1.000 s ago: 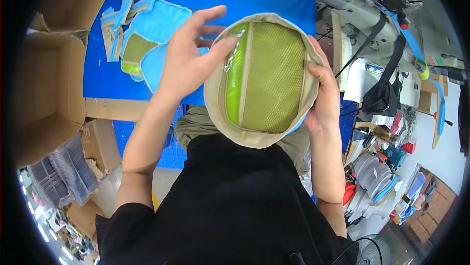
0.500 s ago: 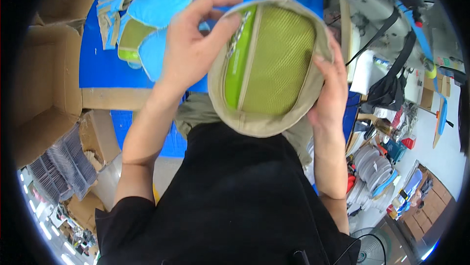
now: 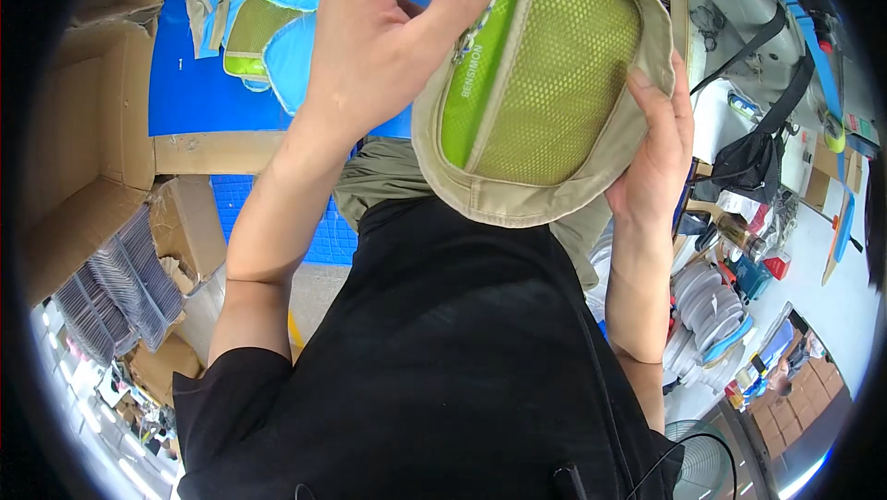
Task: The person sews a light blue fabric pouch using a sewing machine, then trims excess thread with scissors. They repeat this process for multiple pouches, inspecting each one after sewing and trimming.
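I hold a round beige cloth hat (image 3: 540,84) upside down, close to my chest; its inside shows a lime green mesh lining and a green band. My left hand (image 3: 383,38) pinches the hat's left rim with thumb and fingers over the green band. Along the right rim lies my right hand (image 3: 661,144), fingers curled around the beige brim. The hat covers part of the blue table top (image 3: 199,84) behind it.
A pile of light blue and green fabric pieces (image 3: 254,10) lies on the blue table top at upper left. Open cardboard boxes (image 3: 83,158) stand to the left. Black straps and a bag (image 3: 753,153) hang at right, with a stack of white plates (image 3: 702,301) below.
Both hands have lifted the hat higher and nearer to the camera, tilting it slightly; the grip on both rims is the same.
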The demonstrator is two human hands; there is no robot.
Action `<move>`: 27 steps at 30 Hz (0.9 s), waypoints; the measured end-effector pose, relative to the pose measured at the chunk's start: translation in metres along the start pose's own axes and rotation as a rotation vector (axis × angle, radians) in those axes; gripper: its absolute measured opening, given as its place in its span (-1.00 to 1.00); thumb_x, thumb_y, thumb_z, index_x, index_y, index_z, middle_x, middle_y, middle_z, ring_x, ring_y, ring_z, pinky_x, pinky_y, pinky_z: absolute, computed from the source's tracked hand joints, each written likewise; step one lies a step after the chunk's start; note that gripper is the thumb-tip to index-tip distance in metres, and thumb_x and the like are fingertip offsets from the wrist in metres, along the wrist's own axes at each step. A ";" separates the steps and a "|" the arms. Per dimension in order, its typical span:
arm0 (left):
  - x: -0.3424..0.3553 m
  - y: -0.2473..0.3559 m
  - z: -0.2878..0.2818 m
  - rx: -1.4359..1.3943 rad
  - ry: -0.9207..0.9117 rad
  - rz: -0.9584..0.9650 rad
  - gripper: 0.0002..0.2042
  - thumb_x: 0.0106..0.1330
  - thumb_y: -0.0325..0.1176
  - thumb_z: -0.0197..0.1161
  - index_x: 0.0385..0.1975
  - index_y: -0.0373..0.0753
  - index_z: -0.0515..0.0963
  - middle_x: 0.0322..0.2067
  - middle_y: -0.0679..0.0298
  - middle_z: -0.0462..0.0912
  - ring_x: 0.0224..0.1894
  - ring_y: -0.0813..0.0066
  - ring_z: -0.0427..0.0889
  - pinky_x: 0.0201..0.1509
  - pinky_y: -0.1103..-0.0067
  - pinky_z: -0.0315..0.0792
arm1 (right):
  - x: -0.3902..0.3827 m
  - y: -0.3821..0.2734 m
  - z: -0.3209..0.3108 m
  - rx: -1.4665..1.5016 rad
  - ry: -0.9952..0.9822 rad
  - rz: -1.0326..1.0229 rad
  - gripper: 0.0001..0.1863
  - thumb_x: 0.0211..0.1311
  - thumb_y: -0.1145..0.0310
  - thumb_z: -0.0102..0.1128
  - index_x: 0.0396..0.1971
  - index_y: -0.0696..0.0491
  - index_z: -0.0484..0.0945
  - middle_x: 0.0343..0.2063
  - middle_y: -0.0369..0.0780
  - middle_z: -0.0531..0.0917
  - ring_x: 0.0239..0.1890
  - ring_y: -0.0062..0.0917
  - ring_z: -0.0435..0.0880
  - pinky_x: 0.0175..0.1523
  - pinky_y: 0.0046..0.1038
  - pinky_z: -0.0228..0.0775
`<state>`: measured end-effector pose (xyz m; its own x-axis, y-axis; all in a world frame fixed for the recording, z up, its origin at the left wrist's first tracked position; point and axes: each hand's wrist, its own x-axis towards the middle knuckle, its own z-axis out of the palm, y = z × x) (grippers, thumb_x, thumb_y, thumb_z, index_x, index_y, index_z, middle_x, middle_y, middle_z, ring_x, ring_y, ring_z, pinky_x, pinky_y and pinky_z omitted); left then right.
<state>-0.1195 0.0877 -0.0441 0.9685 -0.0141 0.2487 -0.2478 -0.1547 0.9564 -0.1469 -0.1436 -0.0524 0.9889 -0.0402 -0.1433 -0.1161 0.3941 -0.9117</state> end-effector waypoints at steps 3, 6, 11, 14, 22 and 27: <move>0.002 0.003 0.000 0.135 0.004 0.033 -0.79 0.36 -0.53 0.32 -0.04 -0.38 0.63 -0.25 0.29 0.71 -0.22 0.68 0.62 -0.17 0.68 0.51 | 0.003 0.002 -0.004 -0.008 0.006 0.006 -0.43 0.38 0.52 0.12 0.39 0.15 0.35 0.21 -0.16 0.59 0.23 -0.48 0.57 0.37 -0.40 0.35; 0.003 -0.005 0.001 0.209 -0.028 0.032 -0.71 0.45 -0.47 0.24 0.14 -0.29 0.63 -0.12 0.38 0.62 -0.14 0.76 0.53 -0.11 0.76 0.43 | 0.003 0.000 0.003 -0.082 0.034 -0.043 -0.47 0.39 0.55 0.12 0.35 0.18 0.36 0.18 -0.14 0.60 0.20 -0.50 0.58 0.32 -0.44 0.38; 0.009 0.006 0.004 0.685 -0.039 0.360 -0.38 -0.08 -0.61 0.35 0.14 -0.18 0.65 0.11 0.11 0.65 0.07 0.17 0.68 0.07 0.45 0.56 | -0.009 -0.001 0.008 -0.617 -0.073 -0.235 -0.48 0.17 0.70 0.23 0.16 0.18 0.40 0.06 -0.06 0.67 0.07 -0.43 0.70 0.19 -0.46 0.48; 0.003 0.005 0.013 0.514 -0.158 0.385 -0.39 -0.10 -0.67 0.32 0.10 -0.18 0.67 0.01 0.12 0.69 -0.04 0.17 0.70 0.02 0.42 0.58 | -0.011 0.001 0.008 -0.805 -0.163 -0.394 -0.44 0.02 0.69 0.32 0.11 0.15 0.47 -0.06 -0.06 0.71 -0.08 -0.24 0.78 0.08 -0.37 0.58; -0.034 -0.011 0.025 0.515 -0.038 0.368 -0.45 -0.03 -0.69 0.28 0.05 -0.18 0.74 -0.25 0.16 0.67 -0.29 0.28 0.67 -0.22 0.51 0.55 | -0.025 0.000 -0.014 -1.098 -0.088 -0.704 -0.55 -0.19 0.61 0.48 -0.16 0.04 0.74 -0.21 -0.18 0.68 -0.24 -0.31 0.73 -0.11 -0.34 0.58; -0.074 -0.006 0.019 0.314 -0.216 0.043 -0.56 0.10 -0.68 0.26 0.01 -0.25 0.74 -0.30 0.16 0.67 -0.29 0.39 0.64 -0.19 0.55 0.50 | -0.039 -0.007 -0.039 -0.957 -0.328 -0.402 -0.79 -0.12 0.46 0.59 -0.43 0.09 0.72 -0.44 -0.23 0.65 -0.44 -0.41 0.67 -0.30 -0.41 0.46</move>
<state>-0.1892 0.0713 -0.0713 0.9488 -0.2294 0.2173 -0.3007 -0.4439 0.8441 -0.1882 -0.1804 -0.0551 0.9311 0.2964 0.2127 0.3372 -0.4770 -0.8116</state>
